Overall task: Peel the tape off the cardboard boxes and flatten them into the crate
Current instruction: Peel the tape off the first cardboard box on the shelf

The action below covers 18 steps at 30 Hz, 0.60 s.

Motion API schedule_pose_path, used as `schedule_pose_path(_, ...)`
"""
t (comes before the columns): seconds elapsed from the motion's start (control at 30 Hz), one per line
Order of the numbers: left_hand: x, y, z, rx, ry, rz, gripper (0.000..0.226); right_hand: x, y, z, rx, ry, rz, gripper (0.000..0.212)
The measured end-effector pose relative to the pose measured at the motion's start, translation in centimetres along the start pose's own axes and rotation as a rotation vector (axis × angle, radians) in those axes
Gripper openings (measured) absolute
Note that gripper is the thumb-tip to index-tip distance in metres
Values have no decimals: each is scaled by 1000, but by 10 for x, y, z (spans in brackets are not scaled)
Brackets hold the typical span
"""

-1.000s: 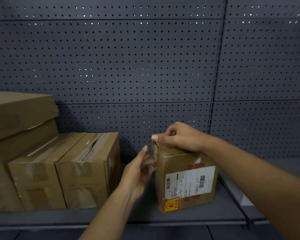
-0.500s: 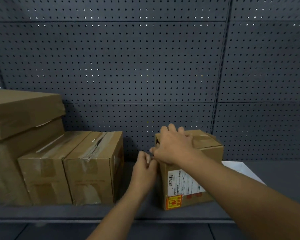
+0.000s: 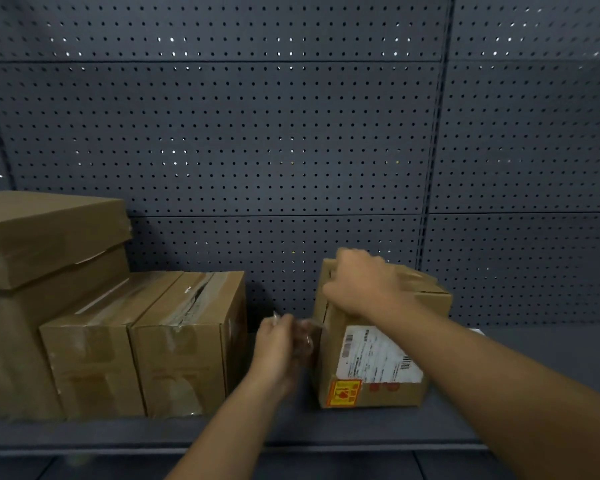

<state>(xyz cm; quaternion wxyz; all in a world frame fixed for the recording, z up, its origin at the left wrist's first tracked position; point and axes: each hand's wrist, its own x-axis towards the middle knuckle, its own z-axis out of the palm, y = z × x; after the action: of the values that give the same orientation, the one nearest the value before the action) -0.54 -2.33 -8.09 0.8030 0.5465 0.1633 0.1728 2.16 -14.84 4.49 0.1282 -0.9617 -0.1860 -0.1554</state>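
The small labelled cardboard box stands on the grey shelf at about four o'clock from the middle of the view, tipped a little on its base, its white shipping label and orange sticker facing the person. The right hand lies over the box's top near corner with fingers curled down over the edge, seemingly to pin it so it cannot slide while the tape is drawn away. At nine o'clock from the box, just beside its left face, the left hand is closed around a strip of clear tape that stretches from the fingers to the box's edge; the picture is blurred there, so I cannot tell how much of the strip is free. Pulling sideways against a braced box looks like the sensible way to strip it. Further off at nine o'clock sit two taped boxes side by side, touching, and beyond them a taller stack, all with their tape in place, so I would judge the task barely under way. No crate is in view. Behind everything runs dark pegboard.
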Motion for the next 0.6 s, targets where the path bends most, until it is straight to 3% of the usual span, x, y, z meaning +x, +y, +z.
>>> schedule_pose_path(0.2,2,79,23,-142,-60,214,6,27,49,-37,562,137,234,17)
schedule_pose_path(0.33,4,109,47,186,-68,301,7,26,82,-14,854,79,368,19)
schedule_pose_path(0.47,7,94,63,546,-164,253,10,14,116,16,815,-137,431,13)
schedule_pose_path(0.6,6,68,61,646,-205,236,20,7,133,39,590,-77,360,11)
